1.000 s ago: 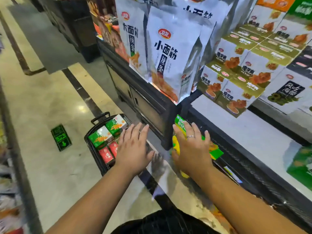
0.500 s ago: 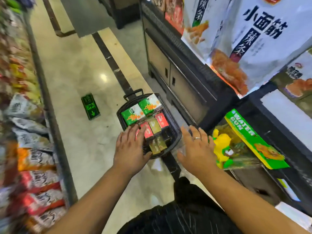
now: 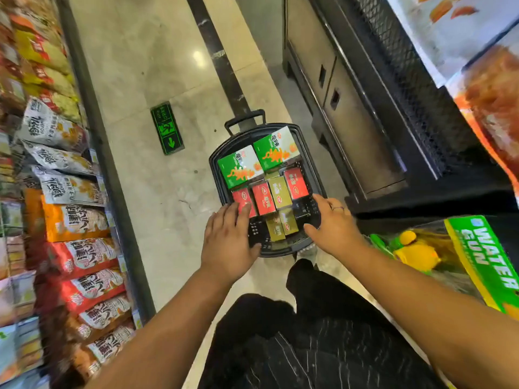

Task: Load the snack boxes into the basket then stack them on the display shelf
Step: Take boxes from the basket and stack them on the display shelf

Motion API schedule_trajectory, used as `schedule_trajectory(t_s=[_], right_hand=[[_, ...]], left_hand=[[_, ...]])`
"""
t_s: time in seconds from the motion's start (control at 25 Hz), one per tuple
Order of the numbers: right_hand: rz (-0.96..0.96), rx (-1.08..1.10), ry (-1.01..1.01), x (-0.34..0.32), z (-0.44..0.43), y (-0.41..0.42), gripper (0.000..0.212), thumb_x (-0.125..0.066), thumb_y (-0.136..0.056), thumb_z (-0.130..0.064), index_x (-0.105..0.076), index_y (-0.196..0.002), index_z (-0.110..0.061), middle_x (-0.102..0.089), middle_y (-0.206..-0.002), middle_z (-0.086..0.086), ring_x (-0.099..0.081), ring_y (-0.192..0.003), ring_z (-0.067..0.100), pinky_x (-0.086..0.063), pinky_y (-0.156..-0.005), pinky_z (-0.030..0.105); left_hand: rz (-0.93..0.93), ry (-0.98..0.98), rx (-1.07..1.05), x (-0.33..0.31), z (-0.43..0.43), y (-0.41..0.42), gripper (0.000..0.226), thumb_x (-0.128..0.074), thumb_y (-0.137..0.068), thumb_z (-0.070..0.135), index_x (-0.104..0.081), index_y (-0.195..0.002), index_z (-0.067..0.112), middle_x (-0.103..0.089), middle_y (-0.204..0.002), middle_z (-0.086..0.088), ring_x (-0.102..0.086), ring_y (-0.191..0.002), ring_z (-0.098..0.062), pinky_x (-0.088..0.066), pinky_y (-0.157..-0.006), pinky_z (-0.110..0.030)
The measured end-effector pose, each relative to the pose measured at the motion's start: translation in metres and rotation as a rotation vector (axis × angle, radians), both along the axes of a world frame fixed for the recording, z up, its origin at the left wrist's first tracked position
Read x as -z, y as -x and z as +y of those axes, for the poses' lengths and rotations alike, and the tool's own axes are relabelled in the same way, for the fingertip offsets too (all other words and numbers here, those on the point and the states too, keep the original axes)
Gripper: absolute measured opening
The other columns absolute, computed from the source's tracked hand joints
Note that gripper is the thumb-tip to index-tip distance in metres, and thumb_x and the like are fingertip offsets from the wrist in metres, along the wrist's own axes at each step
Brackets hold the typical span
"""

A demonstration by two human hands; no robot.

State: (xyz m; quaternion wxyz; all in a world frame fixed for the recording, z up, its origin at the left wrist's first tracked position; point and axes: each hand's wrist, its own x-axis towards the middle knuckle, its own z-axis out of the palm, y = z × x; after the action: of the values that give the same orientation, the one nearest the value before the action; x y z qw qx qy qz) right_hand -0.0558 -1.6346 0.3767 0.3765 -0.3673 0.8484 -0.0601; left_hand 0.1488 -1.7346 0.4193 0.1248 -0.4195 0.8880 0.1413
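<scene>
Glossy marble floor (image 3: 157, 66), black basket (image 3: 214, 175) and green exit sign (image 3: 167, 128) directly upon it

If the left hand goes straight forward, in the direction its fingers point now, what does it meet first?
Most likely the leftmost red box in the basket: the left hand has straight fingers whose tips overlap that box. Its height above the box is unclear.

bright overhead light, glare spot on floor (image 3: 198, 56); edges blurred, wide-angle warp.
</scene>
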Motion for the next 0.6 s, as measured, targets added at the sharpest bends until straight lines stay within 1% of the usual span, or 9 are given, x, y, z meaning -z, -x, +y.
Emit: schedule_trajectory(t_s=[0.08, 0.16, 0.24, 0.32, 0.4, 0.52, 0.6], right_hand=[[-0.04, -0.011, -0.024, 0.025, -0.018, 0.011, 0.077, -0.06, -0.091, -0.042, -0.019, -0.154, -0.026, -0.032, -0.15, 0.012, -0.035, -0.136, 0.032, -0.035, -0.108, 0.043], [-0.104, 0.031, -0.044, 0.053, -0.034, 0.017, 0.076, -0.062, -0.091, -0.039, -0.021, -0.153, -0.026, -0.033, -0.148, 0.012, -0.038, -0.133, 0.032, -0.036, -0.107, 0.04], [-0.16, 0.075, -0.064, 0.086, -0.047, 0.015, 0.076, -0.063, -0.09, -0.037, -0.021, -0.153, -0.028, -0.033, -0.146, 0.013, -0.04, -0.132, 0.033, -0.037, -0.109, 0.044], [-0.16, 0.078, -0.104, 0.131, -0.061, 0.01, 0.076, -0.061, -0.09, -0.038, -0.019, -0.153, -0.031, -0.033, -0.145, 0.014, -0.04, -0.131, 0.036, -0.036, -0.108, 0.049], [-0.154, 0.066, -0.134, 0.172, -0.071, 0.003, 0.076, -0.059, -0.091, -0.036, -0.016, -0.153, -0.032, -0.034, -0.143, 0.014, -0.042, -0.129, 0.037, -0.039, -0.106, 0.047], [-0.138, 0.092, -0.148, 0.235, -0.084, -0.008, 0.075, -0.06, -0.093, -0.036, -0.015, -0.153, -0.035, -0.033, -0.143, 0.014, -0.044, -0.126, 0.035, -0.04, -0.099, 0.039], [-0.205, 0.214, -0.11, 0.274, -0.093, -0.018, 0.075, -0.059, -0.094, -0.04, -0.012, -0.154, -0.038, -0.031, -0.146, 0.013, -0.044, -0.127, 0.032, -0.038, -0.101, 0.037]], left_hand=[[-0.013, -0.053, -0.028, 0.024, -0.01, 0.012, 0.088, -0.067, -0.083, 0.047, -0.024, -0.154, 0.019, -0.031, -0.156, -0.01, -0.025, -0.145, -0.031, -0.016, -0.119, -0.043], [-0.016, -0.097, -0.067, 0.056, -0.018, 0.02, 0.088, -0.066, -0.084, 0.048, -0.02, -0.155, 0.021, -0.028, -0.158, -0.008, -0.022, -0.146, -0.028, -0.015, -0.121, -0.042], [-0.019, -0.123, -0.068, 0.09, -0.028, 0.024, 0.089, -0.067, -0.084, 0.047, -0.021, -0.155, 0.021, -0.028, -0.158, -0.009, -0.023, -0.146, -0.028, -0.016, -0.121, -0.042], [-0.039, -0.155, -0.056, 0.134, -0.044, 0.027, 0.088, -0.066, -0.085, 0.046, -0.019, -0.155, 0.021, -0.027, -0.159, -0.01, -0.022, -0.146, -0.029, -0.015, -0.121, -0.042], [-0.064, -0.18, -0.039, 0.177, -0.062, 0.026, 0.086, -0.063, -0.087, 0.046, -0.018, -0.155, 0.02, -0.025, -0.159, -0.01, -0.021, -0.146, -0.03, -0.014, -0.12, -0.042], [-0.052, -0.185, 0.004, 0.244, -0.086, 0.021, 0.085, -0.066, -0.084, 0.044, -0.026, -0.153, 0.016, -0.032, -0.155, -0.012, -0.028, -0.142, -0.033, -0.02, -0.119, -0.044], [-0.06, -0.215, 0.045, 0.283, -0.093, 0.02, 0.083, -0.068, -0.083, 0.043, -0.031, -0.151, 0.014, -0.036, -0.153, -0.014, -0.032, -0.14, -0.034, -0.022, -0.117, -0.046]])
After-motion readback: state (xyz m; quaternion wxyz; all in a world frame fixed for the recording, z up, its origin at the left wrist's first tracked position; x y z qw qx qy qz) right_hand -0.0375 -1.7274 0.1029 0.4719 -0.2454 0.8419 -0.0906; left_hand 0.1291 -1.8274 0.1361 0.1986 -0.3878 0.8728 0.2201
